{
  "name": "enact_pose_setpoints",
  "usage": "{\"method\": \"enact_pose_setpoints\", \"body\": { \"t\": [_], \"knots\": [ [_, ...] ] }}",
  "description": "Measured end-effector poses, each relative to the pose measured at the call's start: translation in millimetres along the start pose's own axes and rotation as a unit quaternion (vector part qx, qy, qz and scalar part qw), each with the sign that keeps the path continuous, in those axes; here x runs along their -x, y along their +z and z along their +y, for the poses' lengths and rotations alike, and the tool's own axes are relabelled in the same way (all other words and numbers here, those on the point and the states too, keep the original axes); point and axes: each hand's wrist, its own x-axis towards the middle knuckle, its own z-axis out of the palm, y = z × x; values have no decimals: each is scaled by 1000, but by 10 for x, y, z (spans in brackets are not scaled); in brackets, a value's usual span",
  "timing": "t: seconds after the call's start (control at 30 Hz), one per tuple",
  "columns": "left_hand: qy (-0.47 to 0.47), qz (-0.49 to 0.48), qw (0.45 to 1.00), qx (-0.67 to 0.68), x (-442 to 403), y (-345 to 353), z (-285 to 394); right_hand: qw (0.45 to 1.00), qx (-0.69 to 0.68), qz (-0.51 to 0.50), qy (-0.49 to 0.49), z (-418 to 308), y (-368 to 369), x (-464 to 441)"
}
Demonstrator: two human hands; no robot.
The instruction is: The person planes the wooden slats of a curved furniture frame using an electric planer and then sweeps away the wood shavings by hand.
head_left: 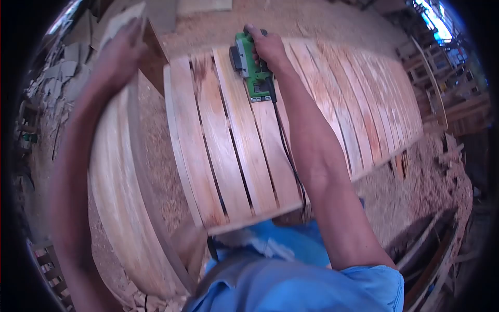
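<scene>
My right hand (266, 48) is wrapped round the handle of a green power planer (254, 67), which rests on a slatted wooden panel (228, 151) near its far edge. From the planer's near end a black cord runs down over the slats. At the upper left, my left hand (125, 49) is on the far end of a long, wide wooden board (117, 192) standing to the left of the panel. That hand is blurred, and its fingers seem bent over the board's edge.
Wood shavings (156, 125) cover the ground around the panel. Offcuts (62, 78) lie in a heap at the far left. Stacked wooden frames (468, 78) stand at the right, with sawdust (436, 177) and branch-like pieces below them.
</scene>
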Motion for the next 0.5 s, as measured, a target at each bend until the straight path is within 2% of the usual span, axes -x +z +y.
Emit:
{"method": "enact_pose_setpoints", "body": {
  "t": [0.1,0.17,0.27,0.33,0.43,0.5],
  "knots": [
    [57,-14,992,108,-173,244,-395,998,22,2,52,310,-330,1229],
    [41,-19,994,99,-142,179,-356,996,56,41,61,449,-532,2193],
    [6,-34,997,67,-92,10,-54,994,17,39,99,435,-806,3642],
    [24,-9,999,45,-119,138,-184,991,6,38,125,431,-948,4447],
    [23,-12,999,34,-101,91,-165,979,-31,31,201,389,-1050,5124],
    [22,-19,999,22,-103,61,-145,977,-45,45,204,377,-985,5225]
  ]
}}
